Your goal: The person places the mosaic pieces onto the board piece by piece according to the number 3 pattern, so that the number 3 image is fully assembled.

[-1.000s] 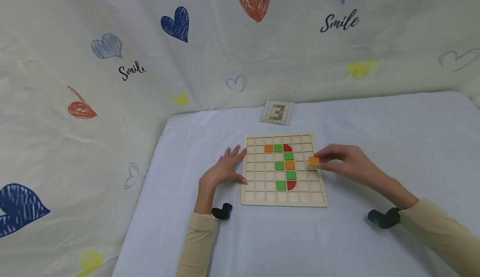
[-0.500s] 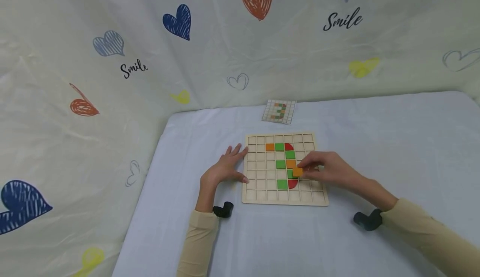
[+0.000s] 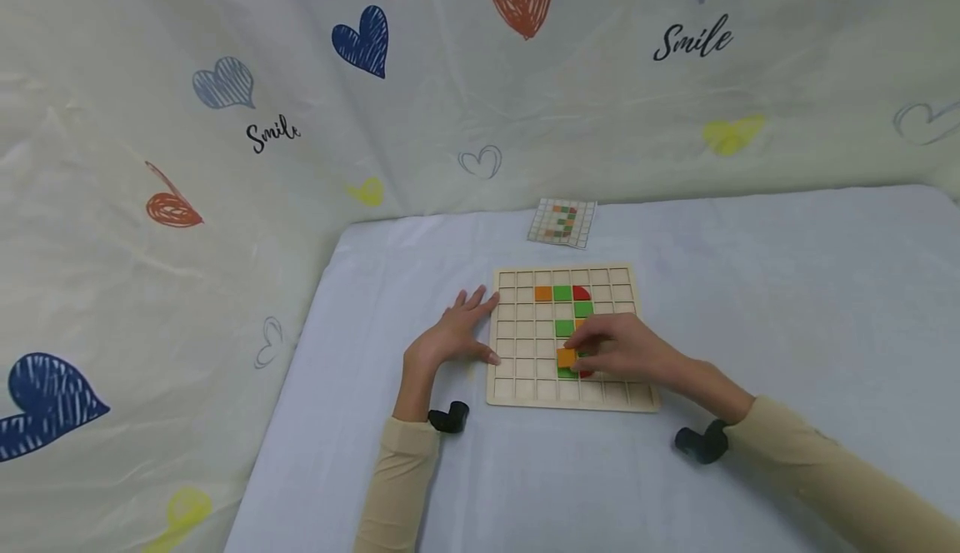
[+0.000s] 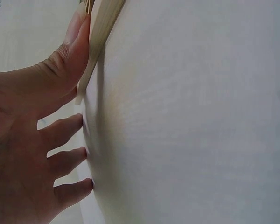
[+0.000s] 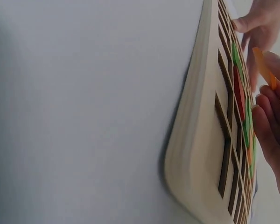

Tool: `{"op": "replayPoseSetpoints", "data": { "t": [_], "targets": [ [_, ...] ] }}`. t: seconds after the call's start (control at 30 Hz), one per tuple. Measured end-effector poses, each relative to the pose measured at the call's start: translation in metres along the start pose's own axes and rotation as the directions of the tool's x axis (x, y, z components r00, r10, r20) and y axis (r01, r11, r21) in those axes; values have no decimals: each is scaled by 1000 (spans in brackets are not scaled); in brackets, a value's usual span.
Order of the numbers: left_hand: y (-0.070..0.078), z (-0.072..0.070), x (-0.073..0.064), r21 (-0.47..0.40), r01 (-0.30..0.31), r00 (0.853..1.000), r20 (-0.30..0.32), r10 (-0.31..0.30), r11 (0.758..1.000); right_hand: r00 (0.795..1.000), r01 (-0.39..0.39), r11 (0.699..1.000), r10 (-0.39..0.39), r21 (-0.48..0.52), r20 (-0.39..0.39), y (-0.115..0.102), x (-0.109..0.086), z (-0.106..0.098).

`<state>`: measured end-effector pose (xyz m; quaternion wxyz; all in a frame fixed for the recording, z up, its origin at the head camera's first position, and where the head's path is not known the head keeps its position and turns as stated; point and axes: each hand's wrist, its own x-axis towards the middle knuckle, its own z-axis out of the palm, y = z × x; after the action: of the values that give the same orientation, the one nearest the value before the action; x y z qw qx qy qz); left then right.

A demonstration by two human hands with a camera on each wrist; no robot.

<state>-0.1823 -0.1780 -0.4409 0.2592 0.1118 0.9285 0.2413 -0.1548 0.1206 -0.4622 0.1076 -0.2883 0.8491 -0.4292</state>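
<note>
A wooden grid board (image 3: 517, 391) lies on the white-covered table, with green, orange and red tiles set in its squares. My right hand (image 3: 626, 349) pinches an orange square tile (image 3: 566, 358) between thumb and fingers, over the board's lower middle. In the right wrist view that orange tile (image 5: 264, 68) is tilted and raised above the grid. My left hand (image 3: 453, 332) lies with spread fingers at the board's left edge, its thumb and index finger on the rim. The right hand covers part of the red and green tiles in the head view.
Behind the board lies a pattern card (image 3: 562, 223) printed with a grid and coloured squares. A hanging cloth (image 3: 420, 120) with hearts and writing rises at the table's back and left. Black wrist cameras (image 3: 702, 442) sit on both wrists.
My right hand has moved left with the orange tile, from the board's right edge to over its lower middle. My left hand stays at the left edge.
</note>
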Motion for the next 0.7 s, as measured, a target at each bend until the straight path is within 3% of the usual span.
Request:
{"op": "replayPoseSetpoints", "data": {
  "t": [0.3,0.7],
  "targets": [
    [2,1,0,6,-3,1000,0,3,1000,995,76,994,-71,-72,64,-3,11,10],
    [7,3,1,22,-2,1000,11,1,1000,993,-9,983,30,-184,115,-15,19,21]
  ]
}}
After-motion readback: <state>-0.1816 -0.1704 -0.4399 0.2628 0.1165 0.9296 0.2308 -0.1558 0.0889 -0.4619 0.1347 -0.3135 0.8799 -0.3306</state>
